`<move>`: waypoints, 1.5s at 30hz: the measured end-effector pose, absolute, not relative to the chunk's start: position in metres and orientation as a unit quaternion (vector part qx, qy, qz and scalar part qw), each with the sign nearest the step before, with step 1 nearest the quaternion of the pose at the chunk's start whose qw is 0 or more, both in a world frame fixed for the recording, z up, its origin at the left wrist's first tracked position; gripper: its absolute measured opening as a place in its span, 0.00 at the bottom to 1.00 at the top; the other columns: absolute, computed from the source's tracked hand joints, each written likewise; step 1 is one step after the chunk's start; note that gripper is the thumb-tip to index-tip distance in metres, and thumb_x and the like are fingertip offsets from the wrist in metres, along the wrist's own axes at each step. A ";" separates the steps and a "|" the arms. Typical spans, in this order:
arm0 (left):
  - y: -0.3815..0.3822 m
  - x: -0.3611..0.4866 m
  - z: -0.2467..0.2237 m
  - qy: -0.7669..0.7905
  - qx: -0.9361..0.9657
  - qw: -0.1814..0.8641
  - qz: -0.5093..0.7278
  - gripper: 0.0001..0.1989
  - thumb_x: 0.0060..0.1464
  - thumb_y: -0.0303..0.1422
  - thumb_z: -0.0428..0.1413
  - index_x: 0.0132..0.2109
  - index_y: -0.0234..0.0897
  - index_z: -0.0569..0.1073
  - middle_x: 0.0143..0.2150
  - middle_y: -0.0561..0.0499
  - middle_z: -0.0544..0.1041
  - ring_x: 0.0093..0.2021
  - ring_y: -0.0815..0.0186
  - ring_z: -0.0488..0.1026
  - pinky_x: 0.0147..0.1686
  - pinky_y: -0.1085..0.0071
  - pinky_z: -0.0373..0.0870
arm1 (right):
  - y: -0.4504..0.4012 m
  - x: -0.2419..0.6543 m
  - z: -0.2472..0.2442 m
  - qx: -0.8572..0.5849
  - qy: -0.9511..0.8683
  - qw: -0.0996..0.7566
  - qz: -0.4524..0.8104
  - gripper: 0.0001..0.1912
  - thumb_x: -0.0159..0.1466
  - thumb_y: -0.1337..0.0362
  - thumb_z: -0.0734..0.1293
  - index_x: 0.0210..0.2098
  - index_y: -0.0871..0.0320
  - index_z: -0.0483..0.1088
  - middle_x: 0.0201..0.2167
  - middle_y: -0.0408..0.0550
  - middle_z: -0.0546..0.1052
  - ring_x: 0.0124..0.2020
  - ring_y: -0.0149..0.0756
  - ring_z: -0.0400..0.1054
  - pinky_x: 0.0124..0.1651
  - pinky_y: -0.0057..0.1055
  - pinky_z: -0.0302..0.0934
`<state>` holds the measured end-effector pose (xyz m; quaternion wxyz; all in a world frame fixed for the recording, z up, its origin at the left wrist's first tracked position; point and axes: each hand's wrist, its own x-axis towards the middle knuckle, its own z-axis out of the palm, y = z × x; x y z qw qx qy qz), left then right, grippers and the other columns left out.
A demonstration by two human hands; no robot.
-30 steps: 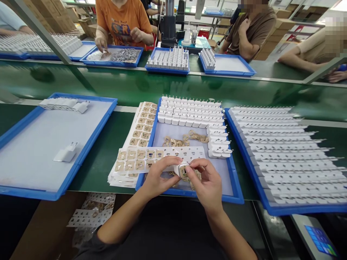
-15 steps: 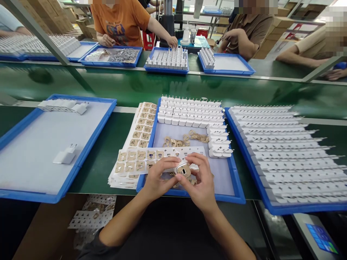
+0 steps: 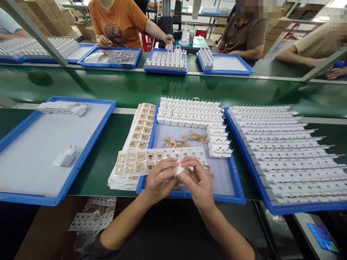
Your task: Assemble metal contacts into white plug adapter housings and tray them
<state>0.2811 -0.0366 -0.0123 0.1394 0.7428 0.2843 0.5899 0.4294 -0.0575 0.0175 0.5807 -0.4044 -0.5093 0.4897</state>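
Note:
A white plug charger [image 3: 180, 171] is held between my two hands over the near part of the middle blue tray [image 3: 235, 184]. Fingers of my left hand [image 3: 160, 179] close on its left side, while my right hand [image 3: 200, 183] grips it from the right. A brown sticker shows at the charger's near end, partly covered by my fingers. Just behind my hands, a sticker sheet [image 3: 135, 162] lies across the tray's left edge, brown stickers still on its left part. Loose brown sticker pieces [image 3: 176, 143] lie in the tray, with rows of white chargers [image 3: 187, 112] beyond.
At left, a blue tray [image 3: 89, 142] holds several chargers [image 3: 65, 157]. A stack of sticker sheets [image 3: 132, 135] lies beside the middle tray. The right tray [image 3: 306, 208] is filled with charger rows. Across the green conveyor [image 3: 121, 85], co-workers sit behind more trays.
The charger has been tilted between my hands, so its stickered face is turned more downward and my fingers cover more of it. Across the line, a co-worker's hand has lifted a white piece.

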 end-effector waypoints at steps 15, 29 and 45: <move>-0.039 0.280 -0.012 0.287 0.754 0.124 0.578 0.20 0.53 0.22 0.62 0.51 0.43 0.69 0.46 0.46 0.79 0.51 0.59 0.78 0.48 0.55 0.80 | -0.055 0.437 0.009 -0.396 -0.481 0.581 0.525 0.07 0.65 0.64 0.67 0.38 0.49 0.79 0.40 0.47 0.76 0.47 0.41 0.69 0.52 0.39 0.64; -0.038 0.278 -0.012 0.265 0.720 0.217 0.603 0.23 0.52 0.20 0.63 0.53 0.41 0.69 0.48 0.46 0.78 0.54 0.60 0.76 0.51 0.58 0.78 | -0.050 0.439 0.013 -0.368 -0.426 0.558 0.609 0.05 0.61 0.62 0.70 0.36 0.50 0.79 0.39 0.47 0.77 0.46 0.42 0.71 0.47 0.39 0.67; -0.042 0.278 -0.017 0.320 0.709 0.280 0.562 0.18 0.54 0.25 0.62 0.50 0.42 0.68 0.49 0.44 0.77 0.51 0.59 0.77 0.49 0.60 0.77 | -0.069 0.462 0.014 -0.341 -0.786 0.509 0.082 0.06 0.66 0.70 0.66 0.42 0.55 0.72 0.36 0.49 0.77 0.37 0.39 0.72 0.39 0.37 0.69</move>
